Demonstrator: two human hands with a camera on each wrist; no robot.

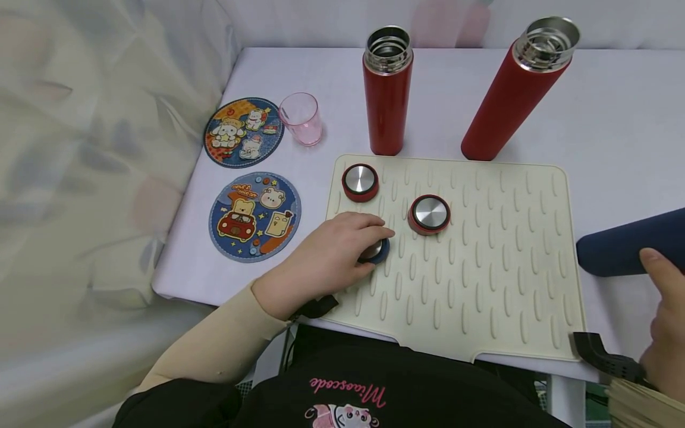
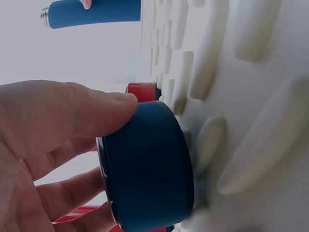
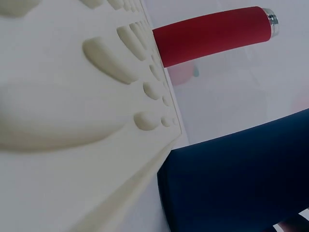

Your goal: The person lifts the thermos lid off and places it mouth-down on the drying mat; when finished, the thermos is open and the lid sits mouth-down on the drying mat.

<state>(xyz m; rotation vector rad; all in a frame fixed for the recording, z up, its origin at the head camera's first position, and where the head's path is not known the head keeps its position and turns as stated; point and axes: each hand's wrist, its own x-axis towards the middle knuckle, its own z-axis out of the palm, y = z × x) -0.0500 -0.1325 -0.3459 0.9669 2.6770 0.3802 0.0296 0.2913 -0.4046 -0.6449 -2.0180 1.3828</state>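
Observation:
My left hand (image 1: 334,246) grips a blue flask lid (image 1: 376,252) at the left side of the cream ribbed mat (image 1: 508,261). In the left wrist view the thumb lies against the blue side of this lid (image 2: 149,164), whose lower edge is at the mat. At the far right my right hand (image 1: 666,321) holds a dark blue flask (image 1: 626,249), standing just beyond the mat's right edge. Its silver neck (image 2: 45,17) is uncovered. Only part of the right hand shows; its other fingers are mostly hidden.
Two red lids (image 1: 360,182) with silver tops sit on the mat. Behind it stand two lidless red flasks (image 1: 387,107). To the left are two round cartoon coasters (image 1: 254,217) and a pink glass (image 1: 302,122) beside the rear one. A draped cloth (image 1: 107,178) borders the table's left side.

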